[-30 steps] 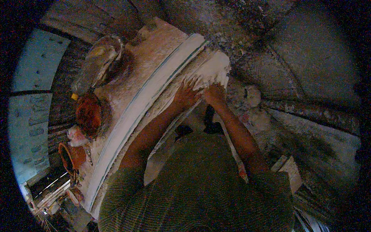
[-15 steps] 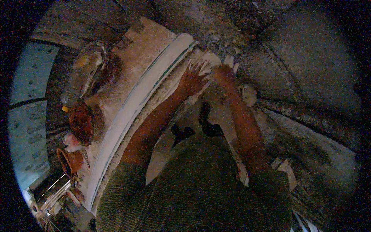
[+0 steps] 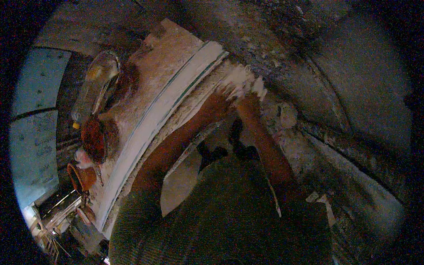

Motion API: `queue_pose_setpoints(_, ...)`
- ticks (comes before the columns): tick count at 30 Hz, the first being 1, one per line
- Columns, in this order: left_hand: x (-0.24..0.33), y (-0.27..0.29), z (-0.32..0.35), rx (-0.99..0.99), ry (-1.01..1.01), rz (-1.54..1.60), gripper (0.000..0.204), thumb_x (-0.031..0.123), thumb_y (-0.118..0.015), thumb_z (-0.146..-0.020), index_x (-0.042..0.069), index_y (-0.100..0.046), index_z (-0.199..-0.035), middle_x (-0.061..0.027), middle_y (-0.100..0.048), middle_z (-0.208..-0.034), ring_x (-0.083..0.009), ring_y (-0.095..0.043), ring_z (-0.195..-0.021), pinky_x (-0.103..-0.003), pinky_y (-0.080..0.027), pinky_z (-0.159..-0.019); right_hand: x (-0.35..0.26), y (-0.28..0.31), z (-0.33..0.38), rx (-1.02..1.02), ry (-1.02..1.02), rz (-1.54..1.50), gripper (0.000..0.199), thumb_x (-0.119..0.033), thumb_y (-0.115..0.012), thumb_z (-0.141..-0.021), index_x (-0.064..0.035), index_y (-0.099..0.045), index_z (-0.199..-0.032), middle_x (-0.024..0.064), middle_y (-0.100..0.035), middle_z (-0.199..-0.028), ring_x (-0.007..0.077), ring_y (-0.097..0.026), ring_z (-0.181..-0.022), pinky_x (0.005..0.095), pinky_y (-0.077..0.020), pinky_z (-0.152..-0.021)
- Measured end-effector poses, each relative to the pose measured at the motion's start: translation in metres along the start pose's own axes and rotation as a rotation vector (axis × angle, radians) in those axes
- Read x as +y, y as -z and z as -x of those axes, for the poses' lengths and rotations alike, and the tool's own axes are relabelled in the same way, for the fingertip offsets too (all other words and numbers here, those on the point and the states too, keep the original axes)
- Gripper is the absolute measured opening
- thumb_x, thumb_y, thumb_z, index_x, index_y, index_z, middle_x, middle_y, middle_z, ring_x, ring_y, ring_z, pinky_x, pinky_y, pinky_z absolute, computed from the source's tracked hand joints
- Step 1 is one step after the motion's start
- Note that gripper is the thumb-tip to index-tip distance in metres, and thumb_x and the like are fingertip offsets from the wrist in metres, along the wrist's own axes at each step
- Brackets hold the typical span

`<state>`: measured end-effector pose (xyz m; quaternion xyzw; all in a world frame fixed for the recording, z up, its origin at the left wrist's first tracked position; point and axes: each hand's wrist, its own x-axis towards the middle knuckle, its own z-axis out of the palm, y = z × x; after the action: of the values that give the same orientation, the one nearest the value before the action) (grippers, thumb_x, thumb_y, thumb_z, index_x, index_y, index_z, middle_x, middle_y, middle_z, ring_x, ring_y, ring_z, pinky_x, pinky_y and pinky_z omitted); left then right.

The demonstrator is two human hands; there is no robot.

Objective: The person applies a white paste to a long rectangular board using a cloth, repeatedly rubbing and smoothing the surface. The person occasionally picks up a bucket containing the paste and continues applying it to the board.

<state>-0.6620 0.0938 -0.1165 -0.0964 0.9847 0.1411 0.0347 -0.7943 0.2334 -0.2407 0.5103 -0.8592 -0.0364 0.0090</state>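
Here both hands work at the far end of a long white moulding (image 3: 163, 110) lying on a dusty board (image 3: 150, 75). The left hand (image 3: 219, 100) and right hand (image 3: 248, 102) sit close together, both pressed into a white wad (image 3: 240, 79) — plaster or cloth, can't tell which — just past the moulding's end. Fingers look curled down over the wad, not spread; too dark and smeared to say how tight the hold is.

Step in hand, as I read it: rubbing or packing the white stuff at the end of the moulding. The next move likely calls for steady downward pressure and keeping both palms on the wad — the edge is close.

On the person's left: a clear bottle (image 3: 95, 86) lying down, a rusty tin (image 3: 93, 138), a small orange pot (image 3: 81, 176).
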Motion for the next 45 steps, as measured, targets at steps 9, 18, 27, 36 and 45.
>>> queue_pose_setpoints(9,0.050,-0.019,-0.017,0.033,-0.027,-0.126,0.064,0.057,-0.044,-0.103,0.016,-0.050,-0.152,-0.0156,-0.023,-0.169,-0.0383,-0.022,-0.155,-0.053,-0.024,-0.126,0.110,0.040,-0.043,-0.021,-0.225,-0.125,0.049,-0.038,-0.062,-0.093,0.0075,-0.071,-0.109,0.0308,-0.065,-0.123,0.0504,-0.060,-0.116,0.0619,-0.0450,-0.105)
queue_pose_setpoints(18,0.066,0.038,0.284,-0.208,0.315,0.096,0.072,0.057,-0.046,-0.103,0.016,-0.034,-0.161,-0.0185,-0.019,-0.170,-0.0464,-0.022,-0.154,-0.060,-0.018,-0.125,-0.083,0.123,0.135,-0.258,0.119,-0.220,0.048,-0.038,-0.062,-0.093,0.0067,-0.071,-0.109,0.0291,-0.065,-0.123,0.0480,-0.061,-0.116,0.0601,-0.0456,-0.105)
queue_pose_setpoints(27,0.070,0.020,0.437,0.046,0.505,-0.043,0.074,0.046,-0.048,-0.104,0.009,-0.024,-0.163,-0.0233,-0.013,-0.170,-0.0507,-0.016,-0.154,-0.061,-0.010,-0.126,-0.057,0.111,0.123,-0.186,0.115,-0.102,0.047,-0.038,-0.062,-0.093,0.0060,-0.070,-0.109,0.0273,-0.066,-0.123,0.0456,-0.062,-0.116,0.0583,-0.0462,-0.105)
queue_pose_setpoints(36,0.053,0.010,0.506,0.021,0.558,0.053,0.078,0.042,-0.053,-0.102,0.006,-0.023,-0.163,-0.0262,-0.010,-0.170,-0.0520,-0.012,-0.154,-0.064,-0.014,-0.124,0.009,0.078,0.117,-0.039,-0.137,-0.094,0.047,-0.038,-0.062,-0.093,0.0053,-0.070,-0.109,0.0255,-0.067,-0.123,0.0432,-0.063,-0.116,0.0566,-0.0468,-0.106)
queue_pose_setpoints(45,0.050,0.006,0.482,0.024,0.539,0.165,0.078,0.040,-0.056,-0.101,0.005,-0.024,-0.163,-0.0263,-0.007,-0.170,-0.0534,-0.007,-0.155,-0.063,-0.012,-0.125,0.081,0.082,0.078,-0.189,-0.044,-0.137,0.046,-0.038,-0.062,-0.094,0.0045,-0.070,-0.110,0.0237,-0.067,-0.123,0.0408,-0.063,-0.116,0.0548,-0.0474,-0.106)
